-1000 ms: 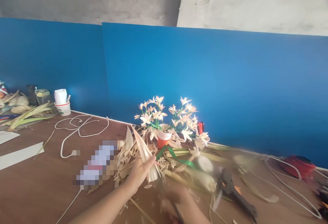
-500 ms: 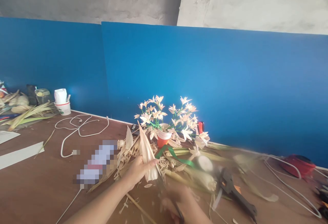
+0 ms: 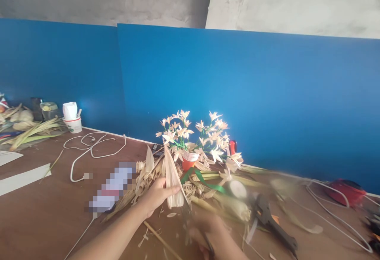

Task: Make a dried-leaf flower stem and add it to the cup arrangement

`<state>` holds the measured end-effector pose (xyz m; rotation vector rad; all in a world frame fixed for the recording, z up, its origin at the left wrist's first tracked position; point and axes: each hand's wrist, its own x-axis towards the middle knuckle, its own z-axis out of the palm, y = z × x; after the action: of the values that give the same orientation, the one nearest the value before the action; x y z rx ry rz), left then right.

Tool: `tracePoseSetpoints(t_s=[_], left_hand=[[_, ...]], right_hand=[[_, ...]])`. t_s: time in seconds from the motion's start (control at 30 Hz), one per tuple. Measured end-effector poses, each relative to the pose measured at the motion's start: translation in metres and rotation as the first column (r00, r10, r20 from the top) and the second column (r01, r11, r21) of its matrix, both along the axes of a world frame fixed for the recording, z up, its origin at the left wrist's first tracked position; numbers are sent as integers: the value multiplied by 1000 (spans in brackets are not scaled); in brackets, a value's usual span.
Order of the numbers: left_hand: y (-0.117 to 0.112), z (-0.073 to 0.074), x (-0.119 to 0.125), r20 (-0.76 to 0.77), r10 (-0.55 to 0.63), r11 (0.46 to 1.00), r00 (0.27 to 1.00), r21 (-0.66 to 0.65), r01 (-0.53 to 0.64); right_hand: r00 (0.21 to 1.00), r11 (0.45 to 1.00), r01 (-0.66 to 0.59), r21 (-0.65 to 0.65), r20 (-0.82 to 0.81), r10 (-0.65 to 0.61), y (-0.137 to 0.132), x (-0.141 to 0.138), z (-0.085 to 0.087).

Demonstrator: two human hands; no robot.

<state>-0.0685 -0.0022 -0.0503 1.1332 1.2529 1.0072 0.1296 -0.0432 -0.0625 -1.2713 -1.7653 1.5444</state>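
Observation:
A pale dried corn husk stands upright, pinched between the thumb and fingers of my left hand. My right hand, smeared by motion, is closed around a pair of scissors. The blades point up and meet the husk's lower right edge; whether they are cutting through it I cannot make out. Just behind lies a pile of husk scraps. Beyond it, husk flowers on green stems rise from an orange-and-white stack of paper cups.
A glue gun lies right of my right hand, near a white tape roll and green ribbon. A blurred-out phone and white cable lie left. A red object sits far right. A blue panel stands behind.
My left hand has shifted slightly left and the husk's tip has dropped and moved right. The scissors stay by the husk's lower edge with my right hand.

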Motion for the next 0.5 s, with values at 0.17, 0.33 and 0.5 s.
tracePoseSetpoints(t_s=[0.17,0.33,0.5], left_hand=[[-2,-3,4,-31,25,998,999,64,-23],[-1,-14,9,-65,104,994,992,24,-102],[-2,-17,14,58,123,992,991,13,-124]], right_hand=[[999,1000,-9,22,31,9,1,0,-1],[999,1000,-5,-4,51,5,0,0,2],[998,1000,-9,-3,55,9,-1,0,4]])
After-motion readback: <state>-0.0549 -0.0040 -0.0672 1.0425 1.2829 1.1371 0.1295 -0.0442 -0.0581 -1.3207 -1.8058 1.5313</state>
